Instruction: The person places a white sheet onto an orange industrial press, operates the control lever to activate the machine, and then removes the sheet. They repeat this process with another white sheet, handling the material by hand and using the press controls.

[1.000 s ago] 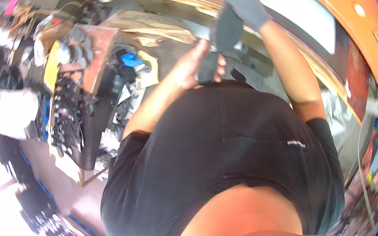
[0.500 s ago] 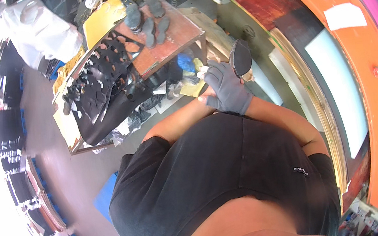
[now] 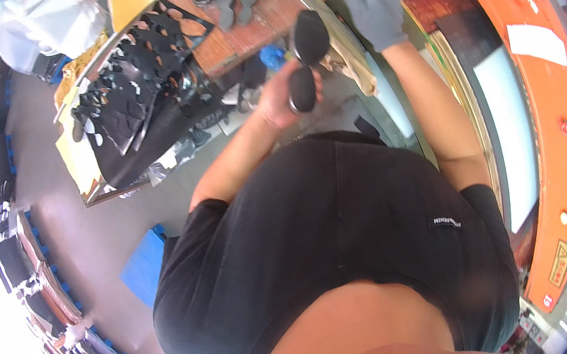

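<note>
Lifted off the left hand [image 3: 282, 100], which it crossed half a second ago, the grey-gloved right hand [image 3: 379, 12] is now well apart from it, toward the orange panel [image 3: 551, 88]. Its thumb and fingers look spread, though the fingertips are blurred. The bare left hand grips a dark shoe sole [image 3: 310, 39] by its lower part, out in front of the shirt [image 3: 323, 207]. Other dark soles [image 3: 225, 4] lie on the reddish surface [image 3: 216, 54], beside a cut-out black sheet [image 3: 141, 74].
</note>
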The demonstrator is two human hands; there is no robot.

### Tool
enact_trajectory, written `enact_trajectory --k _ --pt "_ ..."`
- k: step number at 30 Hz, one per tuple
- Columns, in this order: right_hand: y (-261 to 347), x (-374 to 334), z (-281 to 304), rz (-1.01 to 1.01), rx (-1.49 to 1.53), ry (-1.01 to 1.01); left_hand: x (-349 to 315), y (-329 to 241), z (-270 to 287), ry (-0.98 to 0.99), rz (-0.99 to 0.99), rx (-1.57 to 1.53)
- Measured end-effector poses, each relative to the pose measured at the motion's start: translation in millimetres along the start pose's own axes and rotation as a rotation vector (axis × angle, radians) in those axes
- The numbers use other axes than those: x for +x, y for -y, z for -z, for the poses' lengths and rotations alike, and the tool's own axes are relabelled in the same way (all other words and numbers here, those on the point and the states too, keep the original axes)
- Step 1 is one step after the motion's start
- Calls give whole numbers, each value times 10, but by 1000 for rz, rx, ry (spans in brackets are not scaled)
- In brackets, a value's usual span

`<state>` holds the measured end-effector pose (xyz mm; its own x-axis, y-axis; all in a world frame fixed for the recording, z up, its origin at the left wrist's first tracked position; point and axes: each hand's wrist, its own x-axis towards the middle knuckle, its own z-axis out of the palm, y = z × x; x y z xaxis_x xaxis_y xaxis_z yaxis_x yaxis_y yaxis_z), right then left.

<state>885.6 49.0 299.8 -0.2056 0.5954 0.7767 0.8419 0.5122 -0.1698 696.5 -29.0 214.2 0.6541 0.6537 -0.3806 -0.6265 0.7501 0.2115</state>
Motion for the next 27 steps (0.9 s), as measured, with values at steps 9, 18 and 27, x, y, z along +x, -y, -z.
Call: enact_trajectory --k 9,18,27 --pt "348 -84 -179 212 35 187 -2 87 -98 38 -11 26" --pt "308 -117 -237 172 353 285 -122 207 -27 -29 -11 193" --pt "-577 263 75 -313 15 381 -372 254 -11 86 -77 343"
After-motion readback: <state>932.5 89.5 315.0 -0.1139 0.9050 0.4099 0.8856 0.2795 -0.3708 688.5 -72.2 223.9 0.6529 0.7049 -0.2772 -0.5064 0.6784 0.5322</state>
